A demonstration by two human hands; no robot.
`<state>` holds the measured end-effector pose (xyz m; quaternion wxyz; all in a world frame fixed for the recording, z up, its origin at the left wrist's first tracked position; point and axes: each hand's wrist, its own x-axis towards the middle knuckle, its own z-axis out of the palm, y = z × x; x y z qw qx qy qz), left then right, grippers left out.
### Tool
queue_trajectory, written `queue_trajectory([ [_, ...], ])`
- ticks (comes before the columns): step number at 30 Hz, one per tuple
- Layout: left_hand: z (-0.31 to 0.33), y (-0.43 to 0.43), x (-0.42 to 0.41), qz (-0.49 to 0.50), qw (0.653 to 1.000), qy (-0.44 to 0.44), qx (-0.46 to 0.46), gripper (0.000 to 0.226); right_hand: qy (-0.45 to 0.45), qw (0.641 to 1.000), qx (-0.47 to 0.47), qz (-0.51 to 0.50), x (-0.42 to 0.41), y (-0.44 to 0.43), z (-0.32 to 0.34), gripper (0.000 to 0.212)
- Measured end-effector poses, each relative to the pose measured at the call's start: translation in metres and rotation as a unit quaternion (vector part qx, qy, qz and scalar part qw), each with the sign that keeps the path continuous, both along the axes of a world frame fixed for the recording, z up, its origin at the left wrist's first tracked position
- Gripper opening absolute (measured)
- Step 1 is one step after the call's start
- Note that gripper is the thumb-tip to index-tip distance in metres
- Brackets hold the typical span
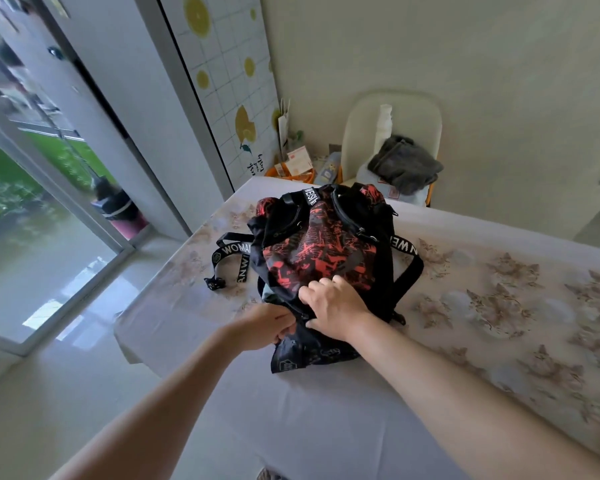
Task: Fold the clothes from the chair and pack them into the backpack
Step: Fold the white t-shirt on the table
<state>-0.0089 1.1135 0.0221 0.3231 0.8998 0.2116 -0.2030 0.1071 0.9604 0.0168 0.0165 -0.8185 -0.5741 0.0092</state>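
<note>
A black and red patterned backpack [319, 251] lies on the table [499, 306], its lettered black straps spread to both sides. My left hand [269, 325] pinches the near edge of the backpack at its opening. My right hand [333, 306] lies on top of the backpack with curled fingers pressing the fabric beside the left hand. A pale bit of cloth [267, 294] shows at the bag's left edge. On the white chair [392, 133] behind the table lies a crumpled grey garment [406, 164] over a light one [364, 173].
The table carries a cloth with a brown floral print. A glass sliding door [49, 202] stands at the left. An orange bin with boxes [291, 168] sits in the corner by a lemon-patterned panel [229, 81]. White tiled floor lies to the left.
</note>
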Motion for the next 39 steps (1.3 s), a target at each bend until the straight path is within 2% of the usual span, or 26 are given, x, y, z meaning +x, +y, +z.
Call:
queue_trajectory([
  [3, -0.006, 0.028, -0.013, -0.002, 1.000, 0.004, -0.020, 0.035, 0.052, 0.997, -0.054, -0.015, 0.007, 0.001, -0.005, 0.031],
  [5, -0.009, 0.053, -0.022, -0.012, 0.999, 0.021, 0.023, 0.033, 0.109, 0.989, -0.085, -0.044, 0.011, 0.002, -0.004, 0.028],
  [6, -0.012, 0.067, -0.025, -0.008, 0.999, 0.021, 0.043, 0.034, 0.115, 0.986, -0.107, -0.053, 0.010, 0.007, -0.003, 0.027],
  [8, -0.017, 0.089, -0.026, -0.005, 0.995, 0.009, 0.104, 0.033, 0.064, 0.985, -0.148, -0.056, 0.005, 0.019, 0.004, 0.029],
  [10, -0.017, 0.100, -0.021, -0.020, 0.989, -0.007, 0.149, 0.029, -0.006, 0.993, -0.108, -0.051, -0.004, 0.035, 0.007, 0.033],
  [13, -0.023, 0.108, -0.015, -0.039, 0.994, -0.039, 0.089, 0.027, -0.029, 0.999, 0.038, -0.017, -0.022, 0.063, 0.007, 0.038],
  [16, -0.030, 0.124, -0.012, -0.062, 0.995, -0.059, 0.041, 0.028, -0.024, 0.999, -0.016, -0.013, -0.036, 0.099, -0.002, 0.041],
  [18, -0.036, 0.132, -0.008, -0.086, 0.994, -0.058, 0.042, 0.029, 0.023, 0.995, -0.070, -0.070, -0.037, 0.114, -0.007, 0.030],
  [22, -0.051, 0.156, -0.003, -0.095, 0.988, -0.069, 0.102, 0.028, 0.181, 0.970, -0.056, -0.153, -0.029, 0.117, -0.011, 0.019],
  [26, -0.063, 0.176, 0.008, -0.055, 0.988, -0.077, 0.122, 0.028, 0.267, 0.939, -0.069, -0.206, -0.023, 0.111, -0.007, 0.009],
  [28, -0.066, 0.175, 0.016, -0.046, 0.990, -0.090, 0.100, 0.028, 0.226, 0.949, -0.090, -0.202, -0.028, 0.118, -0.003, 0.009],
  [30, -0.073, 0.176, 0.020, -0.044, 0.994, -0.094, 0.034, 0.026, 0.099, 0.977, -0.089, -0.168, -0.038, 0.133, -0.007, 0.022],
  [32, -0.079, 0.183, 0.018, -0.048, 0.993, -0.105, -0.010, 0.028, -0.013, 0.977, -0.123, -0.175, -0.046, 0.149, -0.019, 0.036],
  [33, -0.080, 0.188, 0.015, -0.052, 0.993, -0.109, -0.011, 0.029, -0.045, 0.972, -0.142, -0.180, -0.047, 0.156, -0.025, 0.032],
  [34, -0.079, 0.192, 0.012, -0.058, 0.992, -0.111, 0.005, 0.029, -0.057, 0.970, -0.155, -0.179, -0.047, 0.161, -0.028, 0.024],
  [36, -0.076, 0.197, 0.013, -0.070, 0.990, -0.107, 0.055, 0.030, -0.013, 0.971, -0.170, -0.169, -0.039, 0.165, -0.027, 0.014],
  [39, -0.077, 0.203, 0.032, -0.041, 0.991, -0.096, 0.087, 0.031, 0.078, 0.975, -0.143, -0.153, -0.033, 0.158, -0.013, 0.020],
])
